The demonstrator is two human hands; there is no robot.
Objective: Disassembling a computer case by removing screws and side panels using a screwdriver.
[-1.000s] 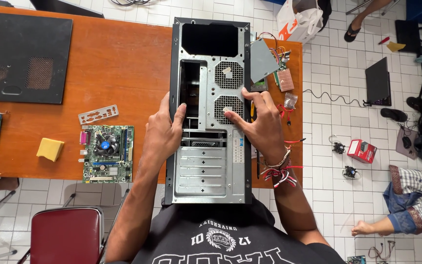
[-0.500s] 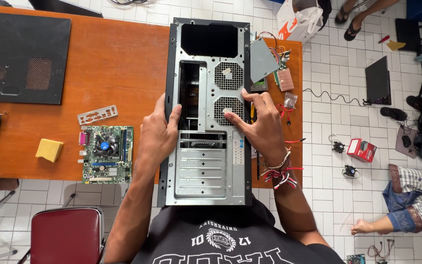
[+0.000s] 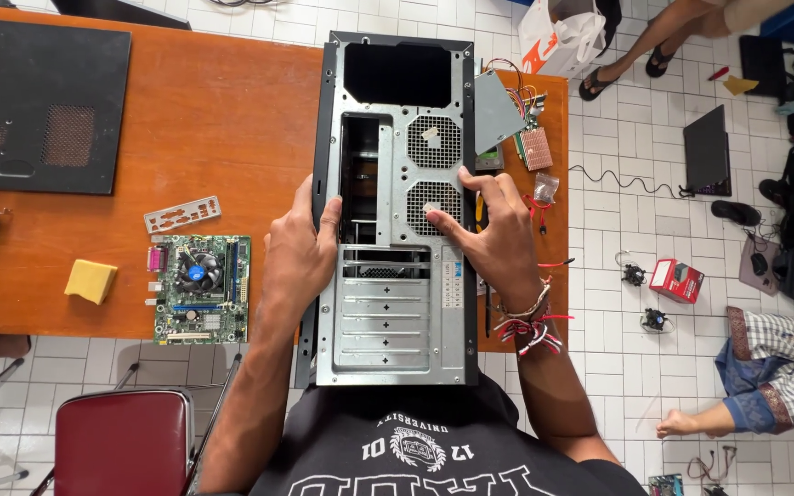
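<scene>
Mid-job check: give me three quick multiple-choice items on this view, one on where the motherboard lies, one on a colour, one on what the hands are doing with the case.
1. The motherboard lies:
A. on the table, toward the left hand's side of the computer case
B. inside the case
C. on the floor

2. The small pad near the motherboard is:
A. blue
B. yellow
C. white

3. The hands are:
A. both off the case
B. one on the case only
C. both on the case

Answers: 1 A, it rests on the orange table. 2 B, plainly yellow. 3 C, left hand grips the case's edge; right hand presses its rear panel.
</scene>
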